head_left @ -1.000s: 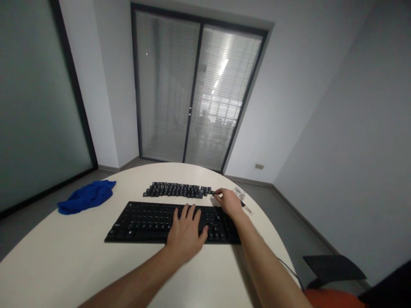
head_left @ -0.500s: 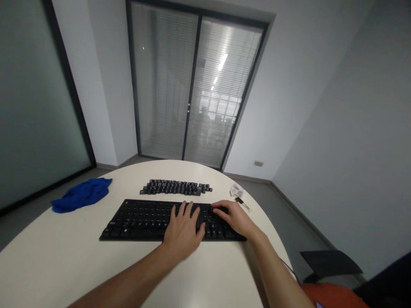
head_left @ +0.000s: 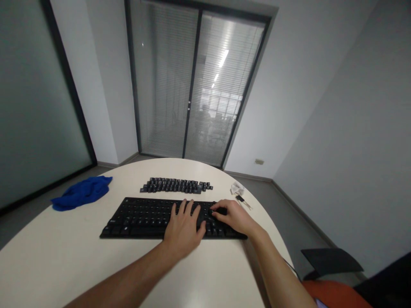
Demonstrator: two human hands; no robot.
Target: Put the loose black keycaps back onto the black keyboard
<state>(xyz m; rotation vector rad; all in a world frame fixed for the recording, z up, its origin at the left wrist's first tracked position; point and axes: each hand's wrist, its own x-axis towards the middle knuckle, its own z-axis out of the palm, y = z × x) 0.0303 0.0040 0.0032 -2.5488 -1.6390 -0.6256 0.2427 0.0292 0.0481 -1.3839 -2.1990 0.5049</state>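
A black keyboard (head_left: 141, 218) lies across the pale round table. My left hand (head_left: 184, 227) rests on its middle, fingers spread and nothing held. Over the keyboard's right part is my right hand (head_left: 233, 216), its thumb and fingers bent toward each other at the keys; whatever may be between the fingertips is too small to make out. Behind the keyboard, loose black keycaps (head_left: 173, 185) are laid out in rows.
A crumpled blue cloth (head_left: 82, 193) is at the table's left. Toward the right edge of the table (head_left: 192, 278) are a clear crumpled item (head_left: 237, 188) and a small tool (head_left: 240, 199). A chair (head_left: 332, 261) stands at the lower right.
The thumb and fingertips of my right hand have bent and drawn closer together over the keys. My left hand stays in place on the keyboard. The view has shifted slightly.
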